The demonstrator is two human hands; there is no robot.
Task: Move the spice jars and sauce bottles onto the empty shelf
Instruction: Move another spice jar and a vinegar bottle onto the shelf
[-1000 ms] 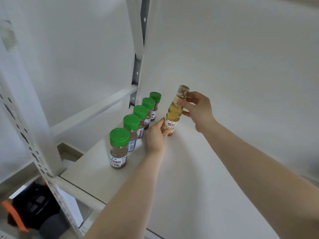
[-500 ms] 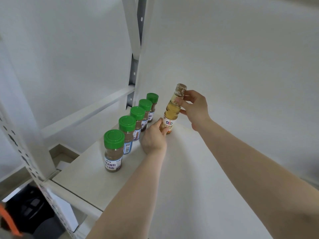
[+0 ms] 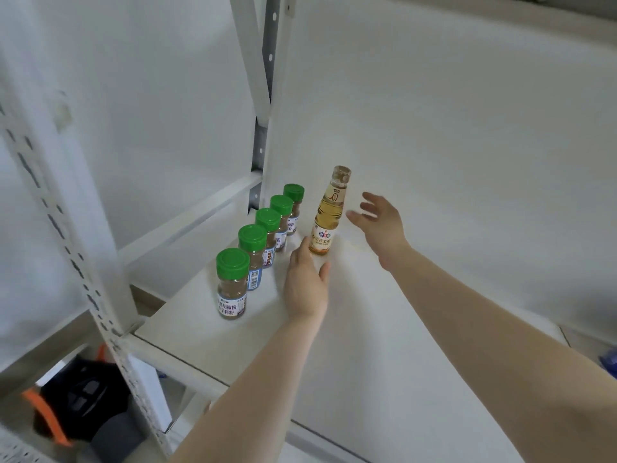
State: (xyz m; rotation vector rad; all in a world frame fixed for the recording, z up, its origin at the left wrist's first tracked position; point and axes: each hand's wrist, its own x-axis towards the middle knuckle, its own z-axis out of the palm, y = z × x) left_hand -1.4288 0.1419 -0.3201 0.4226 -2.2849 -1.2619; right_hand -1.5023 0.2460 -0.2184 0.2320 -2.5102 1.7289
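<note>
Several green-capped spice jars [image 3: 232, 283] stand in a row along the left side of the white shelf [image 3: 384, 345]. To their right a bottle of amber sauce [image 3: 328, 212] stands upright on its own, near the back wall. My left hand [image 3: 305, 284] hovers just in front of the bottle's base, fingers straight, holding nothing. My right hand [image 3: 380, 222] is a little to the right of the bottle, fingers spread, not touching it.
Perforated white uprights [image 3: 66, 228] frame the shelf at the front left, another upright [image 3: 263, 95] at the back. Below the shelf at the lower left lies a black and orange object [image 3: 66, 406]. The shelf's right part is bare.
Both hands have let go of the sauce bottle. The right hand has moved off to the right and opened; the left has drawn back from the base. The bottle now stands alone.
</note>
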